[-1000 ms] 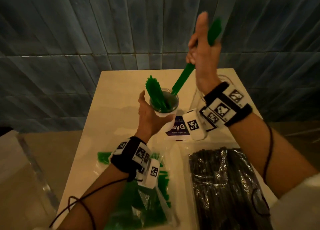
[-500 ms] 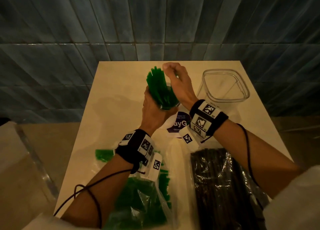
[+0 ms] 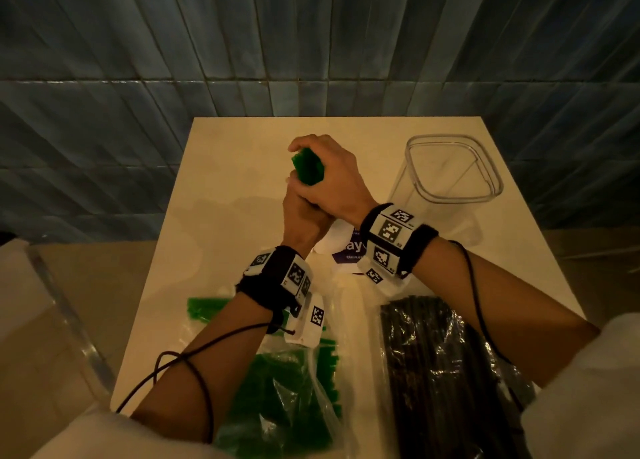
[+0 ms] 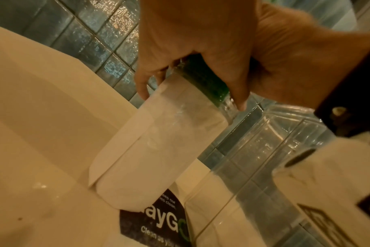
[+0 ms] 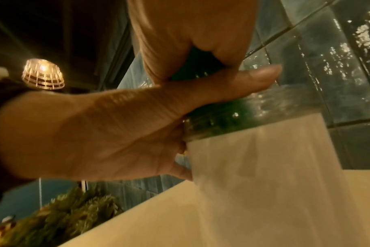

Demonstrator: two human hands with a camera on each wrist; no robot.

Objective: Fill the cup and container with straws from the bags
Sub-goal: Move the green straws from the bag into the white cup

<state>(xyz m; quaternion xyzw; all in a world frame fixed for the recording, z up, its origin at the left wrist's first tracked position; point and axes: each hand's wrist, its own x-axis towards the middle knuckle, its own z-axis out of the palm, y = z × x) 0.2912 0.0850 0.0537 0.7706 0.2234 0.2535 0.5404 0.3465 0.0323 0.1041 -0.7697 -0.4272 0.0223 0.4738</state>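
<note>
- Head view: my right hand (image 3: 332, 178) is curled around the bundle of green straws (image 3: 308, 170), gathering their tops, while my left hand (image 3: 303, 218) wraps the cup (image 3: 329, 242) underneath, which stands on the tabletop (image 3: 214, 223). The clear container (image 3: 453, 167) stands to the right, apart from the cup, with no straws in it that I can see. Nearest me lie the bag of green straws (image 3: 277, 389) and the bag of black straws (image 3: 446, 372).
- Left wrist view: my right hand (image 4: 201, 50) comes down over the cup's mouth; the cup (image 4: 158, 142) wears a white paper sleeve, green showing above it. My own left fingers are out of sight here.
- Right wrist view: my left hand (image 5: 116, 130) grips the cup (image 5: 254, 167) just below its clear rim, thumb along the top.
- I judge the cup-filling step is nearly done: I am settling the green bundle down. Next I should release both grips gently, so the cup stays upright, then reach for the black bag to fill the container.
</note>
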